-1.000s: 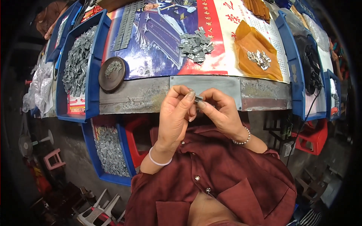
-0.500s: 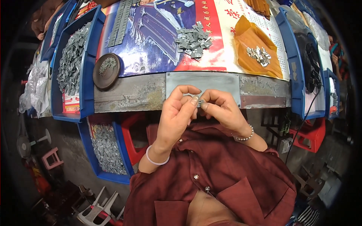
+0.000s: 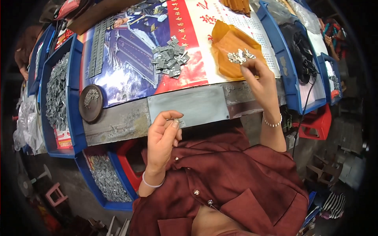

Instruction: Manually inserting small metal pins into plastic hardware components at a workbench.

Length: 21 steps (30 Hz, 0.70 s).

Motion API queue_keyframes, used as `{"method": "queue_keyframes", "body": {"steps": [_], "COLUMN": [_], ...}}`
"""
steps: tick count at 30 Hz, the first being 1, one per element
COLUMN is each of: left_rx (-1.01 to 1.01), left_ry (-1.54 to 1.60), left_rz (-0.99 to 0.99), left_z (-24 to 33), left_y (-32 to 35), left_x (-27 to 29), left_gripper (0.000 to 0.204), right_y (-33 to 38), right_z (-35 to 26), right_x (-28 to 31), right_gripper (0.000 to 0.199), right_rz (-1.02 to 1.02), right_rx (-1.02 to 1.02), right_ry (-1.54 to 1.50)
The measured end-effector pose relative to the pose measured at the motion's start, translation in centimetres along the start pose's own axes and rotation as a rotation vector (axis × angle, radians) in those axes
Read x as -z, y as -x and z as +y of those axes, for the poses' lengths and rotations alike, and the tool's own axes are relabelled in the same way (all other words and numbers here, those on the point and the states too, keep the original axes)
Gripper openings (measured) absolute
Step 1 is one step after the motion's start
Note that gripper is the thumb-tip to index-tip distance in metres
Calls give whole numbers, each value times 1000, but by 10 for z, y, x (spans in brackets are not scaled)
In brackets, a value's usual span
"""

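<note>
My left hand (image 3: 162, 131) is closed in a pinch near the table's front edge, gripping a small flat grey piece (image 3: 182, 124) between thumb and fingers. My right hand (image 3: 260, 80) reaches over the orange-brown paper (image 3: 224, 39). Its thumb and fingers bend together at the near edge of a pile of small shiny metal parts (image 3: 239, 56); whether a part is between the fingertips is hidden. Left of the paper, a heap of grey rectangular pieces (image 3: 170, 58) lies on the printed poster. Below it, a pale metal plate (image 3: 189, 105) is fixed along the table edge.
A round brown dish (image 3: 91, 104) holds tiny metal bits. Blue bins with grey pieces stand at the left (image 3: 59, 94) and below the table edge (image 3: 108, 179). Another blue bin (image 3: 285, 59) at the right holds black material. Grey strips (image 3: 98, 49) lie on the poster.
My hands have parted. The right hand has moved right and away from me to the shiny metal parts, while the left keeps its grey piece. The view has shifted.
</note>
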<state>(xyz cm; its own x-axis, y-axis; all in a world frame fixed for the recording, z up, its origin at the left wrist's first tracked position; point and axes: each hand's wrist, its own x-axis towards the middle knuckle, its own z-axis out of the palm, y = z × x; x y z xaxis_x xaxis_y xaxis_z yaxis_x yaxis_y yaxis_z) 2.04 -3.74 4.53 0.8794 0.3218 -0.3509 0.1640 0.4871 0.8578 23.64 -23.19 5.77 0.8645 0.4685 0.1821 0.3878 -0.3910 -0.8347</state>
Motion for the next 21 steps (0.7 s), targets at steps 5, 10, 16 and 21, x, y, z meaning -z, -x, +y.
{"method": "queue_keyframes", "body": {"steps": [5,10,16,21], "left_rx": [5,15,32,49], "left_ry": [18,9,17,-7], "left_rz": [-9,10,9,-8], "left_z": [-2,-1,-6,-4], "left_y": [2,8,10,10], "left_x": [4,6,15,14], "left_gripper": [17,17,17,17], "right_y": [-40,-67,-80,-84], "right_z": [22,32,32,45], "right_x": [3,-5,-11,-9], "right_gripper": [14,19,18,14], "right_rz": [-83,-199,-281,-263], "right_rx": [109,117,2,-55], "right_ry": [279,449,453,237]}}
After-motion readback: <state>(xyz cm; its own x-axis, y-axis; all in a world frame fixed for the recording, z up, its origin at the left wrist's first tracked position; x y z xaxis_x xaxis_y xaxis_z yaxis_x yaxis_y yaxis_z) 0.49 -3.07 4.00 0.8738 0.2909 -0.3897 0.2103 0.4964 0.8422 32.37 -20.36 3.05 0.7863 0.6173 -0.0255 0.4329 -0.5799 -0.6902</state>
